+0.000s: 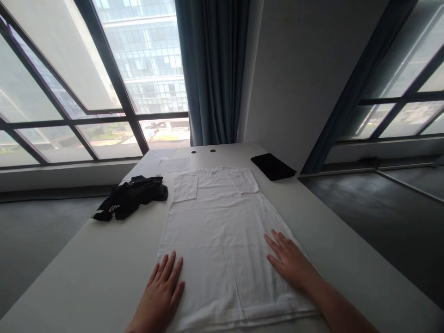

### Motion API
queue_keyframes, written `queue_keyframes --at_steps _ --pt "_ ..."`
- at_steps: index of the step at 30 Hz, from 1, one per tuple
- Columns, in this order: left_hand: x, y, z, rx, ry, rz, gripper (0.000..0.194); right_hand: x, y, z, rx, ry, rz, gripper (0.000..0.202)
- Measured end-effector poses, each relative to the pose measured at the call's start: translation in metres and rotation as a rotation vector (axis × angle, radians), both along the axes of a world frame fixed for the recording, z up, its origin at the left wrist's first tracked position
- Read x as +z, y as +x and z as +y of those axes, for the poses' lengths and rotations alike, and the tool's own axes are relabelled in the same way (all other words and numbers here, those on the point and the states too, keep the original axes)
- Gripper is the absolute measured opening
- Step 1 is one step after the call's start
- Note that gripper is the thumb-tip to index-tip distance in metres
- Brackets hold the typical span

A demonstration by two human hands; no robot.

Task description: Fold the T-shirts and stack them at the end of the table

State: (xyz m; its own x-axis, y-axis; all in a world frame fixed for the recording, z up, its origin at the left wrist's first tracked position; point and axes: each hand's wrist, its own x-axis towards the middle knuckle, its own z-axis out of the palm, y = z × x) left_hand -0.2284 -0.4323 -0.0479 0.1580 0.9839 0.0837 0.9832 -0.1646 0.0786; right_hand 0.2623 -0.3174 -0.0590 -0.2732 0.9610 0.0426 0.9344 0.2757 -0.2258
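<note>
The white shirt (215, 231) lies flat on the surface (104, 259). It looks soft, light and floppy. Both hands (161, 291) rest open on the shirt's sides; its bottom corners seem good to pinch.

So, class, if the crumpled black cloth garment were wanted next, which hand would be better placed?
Left, I'd judge. The left hand rests open at the left edge of the white fabric T-shirt, on the black garment's side. The right hand lies across the shirt, farther off.
</note>
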Motion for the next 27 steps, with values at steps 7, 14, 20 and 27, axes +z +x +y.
queue_keyframes --at_steps 7,14,20,27 --pt "0.007 0.005 -0.023 0.036 0.033 0.036 0.061 0.007 0.003 -0.050 -0.033 0.095 -0.010 0.064" --pt "0.012 0.005 -0.028 0.043 0.055 0.069 0.058 0.016 0.006 -0.055 -0.047 0.136 -0.106 0.060" --pt "0.005 -0.012 -0.033 0.020 0.078 0.056 0.057 0.016 0.001 -0.041 -0.110 0.052 -0.145 0.067" --pt "0.003 -0.051 -0.039 -0.182 0.177 0.046 0.056 0.049 -0.040 0.064 -0.157 -0.139 -0.163 0.075"
